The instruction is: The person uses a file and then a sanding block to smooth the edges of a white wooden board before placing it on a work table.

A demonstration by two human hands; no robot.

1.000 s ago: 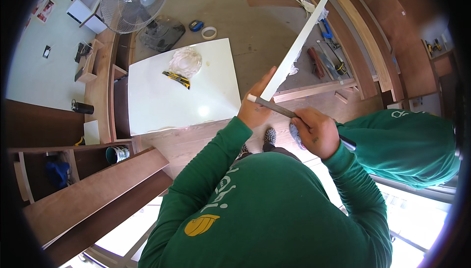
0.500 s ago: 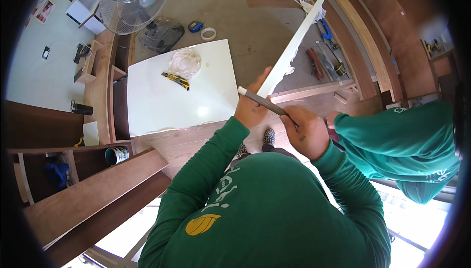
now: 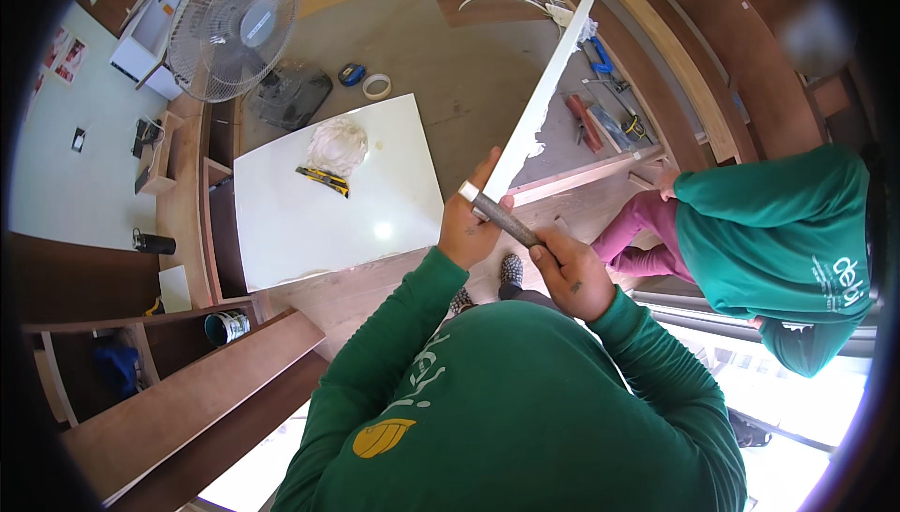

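Note:
My left hand (image 3: 467, 233) is closed around the near end of a long, narrow white panel strip (image 3: 541, 99), which slants up and away to the right. Ragged white shreds hang along its right edge. In my right hand (image 3: 575, 279) is a grey, rough-looking file-like bar (image 3: 506, 219) with a pale tip. The bar crosses the strip's near end, over my left hand; whether it touches the strip is hard to tell. Left of my hands, a yellow-and-black utility knife (image 3: 323, 182) lies beside a bundled white cloth (image 3: 337, 146) on a glossy white board (image 3: 375, 221).
A standing fan (image 3: 234, 22), a blue tape measure (image 3: 352, 73) and a tape roll (image 3: 377, 87) are beyond the board. Timber rails and hand tools lie at the far right. A co-worker in a green sleeve (image 3: 769, 198) is close on my right. Wooden shelving (image 3: 197, 362) stands left.
The view has shifted slightly. My right hand has come nearer my left, and the bar's tip sits closer to the strip's end. More of the co-worker's legs shows.

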